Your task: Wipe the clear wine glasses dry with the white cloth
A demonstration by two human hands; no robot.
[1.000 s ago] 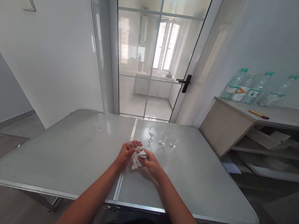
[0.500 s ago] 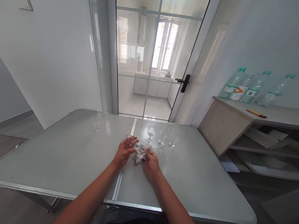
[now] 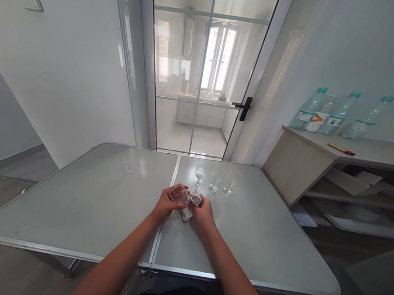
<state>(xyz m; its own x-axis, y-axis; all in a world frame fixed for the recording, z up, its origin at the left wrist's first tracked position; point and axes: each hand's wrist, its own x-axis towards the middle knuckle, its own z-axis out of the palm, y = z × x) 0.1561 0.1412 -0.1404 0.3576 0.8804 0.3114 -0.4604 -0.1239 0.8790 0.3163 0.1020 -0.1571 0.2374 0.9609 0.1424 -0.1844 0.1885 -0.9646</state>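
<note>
My left hand [image 3: 166,204] is wrapped round the bowl of a stemmed glass [image 3: 178,193], which is tilted with its foot toward the right. In my right hand [image 3: 204,212] is a bunched white cloth [image 3: 187,213], pressed around the glass's stem and foot. Just beyond my hands stand three more stemmed glasses upright in a row: the left one [image 3: 199,174], the middle one [image 3: 215,178] and the right one [image 3: 231,181]. Another stemmed glass [image 3: 127,161] stands alone at the table's far left.
The glasses stand on a pale grey table [image 3: 78,209] with a metal seam down its middle. A glass door [image 3: 216,135] rises behind it. On the right, a wooden shelf unit [image 3: 282,164] holds several plastic bottles [image 3: 336,118] and a yellow-red stick [image 3: 341,149].
My left hand and the glass have moved slightly to the right and down. The cloth has shifted and is now gathered more closely around the glass's foot.
</note>
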